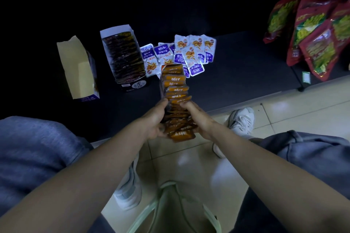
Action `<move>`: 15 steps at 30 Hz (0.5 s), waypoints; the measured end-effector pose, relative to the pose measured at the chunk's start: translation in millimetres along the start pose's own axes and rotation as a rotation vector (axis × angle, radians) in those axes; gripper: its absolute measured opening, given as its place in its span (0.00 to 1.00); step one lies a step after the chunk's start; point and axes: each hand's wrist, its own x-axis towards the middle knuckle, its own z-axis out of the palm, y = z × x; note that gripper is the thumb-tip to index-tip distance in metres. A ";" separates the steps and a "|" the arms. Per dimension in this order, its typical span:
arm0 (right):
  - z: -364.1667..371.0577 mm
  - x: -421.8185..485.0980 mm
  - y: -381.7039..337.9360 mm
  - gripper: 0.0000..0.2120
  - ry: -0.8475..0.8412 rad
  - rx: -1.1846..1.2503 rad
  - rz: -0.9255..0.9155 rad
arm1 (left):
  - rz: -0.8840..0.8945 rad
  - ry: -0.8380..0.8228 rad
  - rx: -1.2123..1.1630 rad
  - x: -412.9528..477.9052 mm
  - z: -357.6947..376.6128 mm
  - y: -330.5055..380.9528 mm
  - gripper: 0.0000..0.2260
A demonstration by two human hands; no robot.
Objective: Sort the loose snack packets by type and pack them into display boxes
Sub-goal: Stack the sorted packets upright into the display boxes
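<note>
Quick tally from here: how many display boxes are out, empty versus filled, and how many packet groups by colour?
Empty display box: 1
Filled display box: 1
Orange packet stack, held between left hand and right hand: 1
Purple-and-white packet pile, too overlapped to count singly: 1
Total: 4

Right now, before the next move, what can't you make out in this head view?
Head view:
Orange packet stack: sides covered by left hand and right hand, count unclear.
Filled box: too dark, packet print unreadable.
Red bags: cut off by the right edge.
Purple packets: overlapping, some behind the stack.
</note>
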 end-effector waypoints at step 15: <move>-173.6 22.2 -44.5 0.23 0.287 0.237 -0.031 | 0.106 -0.169 0.326 59.8 178.3 90.7 0.20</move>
